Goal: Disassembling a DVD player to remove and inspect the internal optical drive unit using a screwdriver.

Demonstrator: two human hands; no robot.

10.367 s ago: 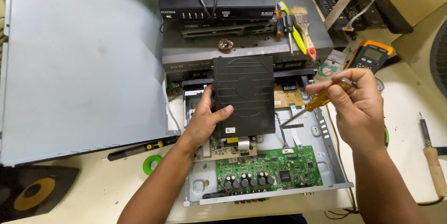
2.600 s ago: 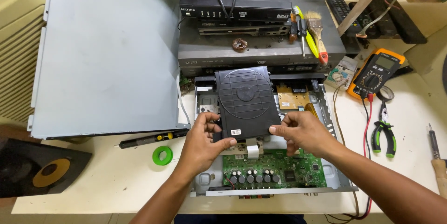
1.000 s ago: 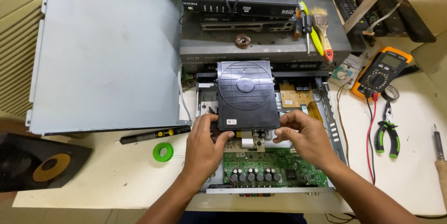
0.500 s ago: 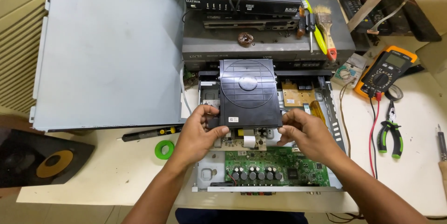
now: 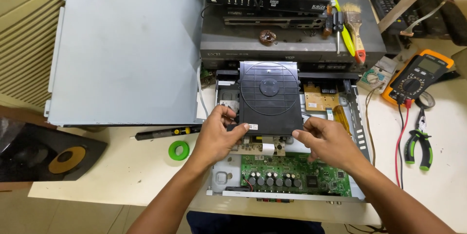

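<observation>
A black disc drive unit sits in an opened disc player chassis on the white bench. My left hand grips the drive's near left corner. My right hand holds its near right corner, fingers curled under the edge. A white ribbon cable hangs from the drive's front edge towards the green circuit board with several capacitors. A yellow-handled screwdriver lies inside the chassis, just beyond my right hand.
The grey metal cover lies to the left. Stacked players stand behind, with a brush and screwdrivers on top. An orange multimeter and green pliers lie right. A green tape roll, black pen tool and speaker lie left.
Earlier my right hand held the yellow-handled screwdriver above the chassis; now it lies inside and both hands grip the drive. Over the last second the drive has shifted slightly.
</observation>
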